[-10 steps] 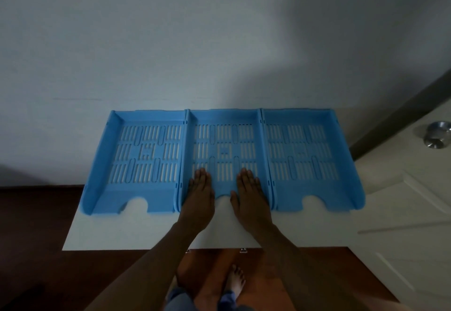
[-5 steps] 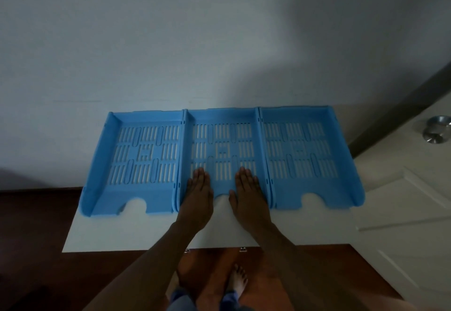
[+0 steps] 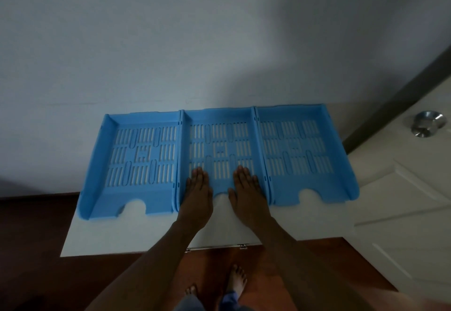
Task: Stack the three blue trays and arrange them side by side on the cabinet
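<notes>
Nothing has moved since the earlier frames: both hands stay flat on the middle tray (image 3: 220, 149).

The left hand (image 3: 197, 189) and right hand (image 3: 246, 189) lie palm-down, each grip spread apart and clasping nothing. The left tray (image 3: 141, 156) and right tray (image 3: 296, 150) touch the middle tray's walls on the cabinet (image 3: 151, 231). To square the row well, press evenly and nudge straight back toward the wall (image 3: 195, 42).

Dim, bluish cast. Wall (image 3: 170, 42) brighter at left, shadow far right. Wide-angle bending at edges, slight softness overall.
</notes>
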